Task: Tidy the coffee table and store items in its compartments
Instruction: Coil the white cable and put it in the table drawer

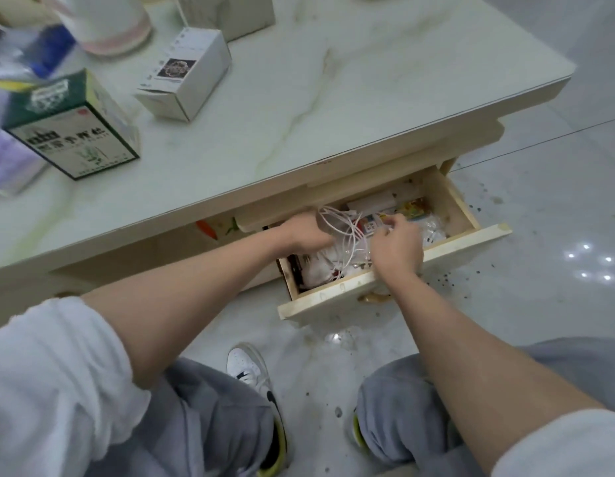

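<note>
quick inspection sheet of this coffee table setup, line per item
surface: pale marble-look coffee table top, glossy, mostly bare toward the right end
job's things: cream wooden drawer pulled open, crowded with packets and small items
clutter: green and white printed carton, open white cardboard box and white jug with pink base stand on the left part of the top; blurred blue and purple packs at the far left edge
hands: left hand and right hand both inside the drawer, fingers curled among the contents; exact grip unclear
cables: thin white cable looped in a tangle between the hands
surroundings: grey glossy tile floor with dark specks near the drawer
</note>
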The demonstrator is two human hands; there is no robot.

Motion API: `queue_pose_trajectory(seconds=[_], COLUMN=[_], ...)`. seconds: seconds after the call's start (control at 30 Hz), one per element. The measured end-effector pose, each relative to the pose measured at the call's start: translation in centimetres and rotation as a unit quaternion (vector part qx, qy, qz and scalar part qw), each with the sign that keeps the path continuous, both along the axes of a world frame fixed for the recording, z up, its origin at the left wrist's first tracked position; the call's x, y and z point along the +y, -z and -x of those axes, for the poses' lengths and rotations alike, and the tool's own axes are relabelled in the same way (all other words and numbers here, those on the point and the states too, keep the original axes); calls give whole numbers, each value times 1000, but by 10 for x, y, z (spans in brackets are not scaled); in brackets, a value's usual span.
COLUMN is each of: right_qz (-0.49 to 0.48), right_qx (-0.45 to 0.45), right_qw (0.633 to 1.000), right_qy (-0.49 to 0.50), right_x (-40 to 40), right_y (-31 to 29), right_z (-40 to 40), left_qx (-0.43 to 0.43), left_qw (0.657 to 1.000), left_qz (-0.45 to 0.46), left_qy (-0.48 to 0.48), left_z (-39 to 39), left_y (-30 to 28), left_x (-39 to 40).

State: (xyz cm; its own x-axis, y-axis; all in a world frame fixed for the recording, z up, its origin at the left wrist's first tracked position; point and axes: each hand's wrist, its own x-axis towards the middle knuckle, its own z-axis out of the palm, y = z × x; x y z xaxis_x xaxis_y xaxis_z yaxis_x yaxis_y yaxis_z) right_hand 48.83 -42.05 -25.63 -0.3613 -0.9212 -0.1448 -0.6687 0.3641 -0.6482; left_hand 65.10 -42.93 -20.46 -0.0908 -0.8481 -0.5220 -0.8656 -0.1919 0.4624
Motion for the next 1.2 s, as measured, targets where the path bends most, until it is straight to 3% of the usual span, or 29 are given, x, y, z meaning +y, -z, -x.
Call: queue_pose_trajectory(seconds=[0.07, 0.17, 0.27, 0.37, 0.43, 0.5, 0.57, 0.6, 0.63, 0.77, 0.93, 1.2], right_qz=[16, -29, -136, -166, -170, -164, -156, -152, -157, -166, -158, -152], right_qx=[-14, -22, -175, -351, -373, -356, -345, -343, -344, -384, -447, -597], right_qw=[997, 979, 921, 882, 865, 862, 867, 869, 867, 858, 854, 776], right_qy=[76, 201, 320, 267, 289, 321, 325, 324, 325, 297, 213, 133], right_x=[5, 10, 8, 9, 10, 12, 14, 12, 11, 4, -9, -53], right_y=[-9, -15, -8, 0, 0, -2, -3, -1, -1, -1, 2, -9], right_z=[4, 12, 22, 20, 14, 8, 4, 1, -1, -13, -24, -62], left_qx=[1, -56, -99, -163, -229, -215, -179, -171, -171, -161, 9, 84], left_qw=[999, 998, 983, 956, 942, 916, 845, 812, 802, 878, 917, 929], left_qz=[43, 0, -92, -93, 30, 241, 444, 513, 538, 417, 380, 355], left_qy=[-10, 34, 123, 225, 243, 237, 236, 220, 198, 170, 117, 61], left_z=[9, 38, 59, 63, 58, 44, 24, 10, -5, -51, -66, -66], left_y=[-5, 14, 39, 55, 36, -2, -42, -59, -71, -82, -86, -86], left_x=[0, -3, -1, 1, 6, 10, 9, 6, 0, -15, -29, -33])
